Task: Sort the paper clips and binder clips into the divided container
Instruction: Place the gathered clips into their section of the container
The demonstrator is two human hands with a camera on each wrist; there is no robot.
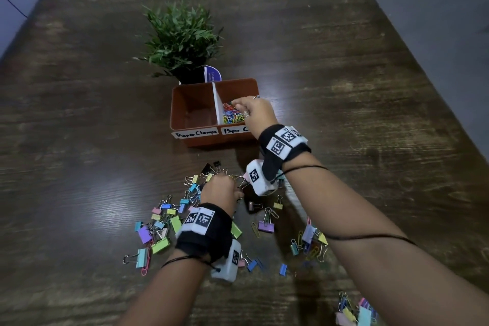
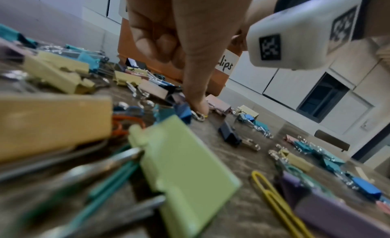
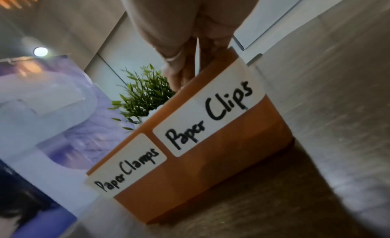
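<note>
The orange divided container (image 1: 182, 103) stands mid-table; its labels read "Paper Clamps" on the left and "Paper Clips" (image 3: 211, 114) on the right. The left compartment looks empty. Coloured paper clips (image 1: 232, 116) lie in the right one. My right hand (image 1: 235, 104) reaches into that compartment, fingertips together on a small green clip. My left hand (image 1: 232, 180) is low over the scattered binder clips (image 1: 158, 233). One straight digit (image 2: 196, 84) comes down on a small clip (image 2: 199, 115) with the other fingers curled. I cannot see whether that clip is pinched.
A potted plant (image 1: 182, 40) stands just behind the container. Binder clips and loose paper clips, such as a yellow one (image 2: 272, 191), spread across the near table. A second heap (image 1: 354, 309) lies at the front right. The right wrist's white camera box (image 1: 260, 177) hangs above the pile.
</note>
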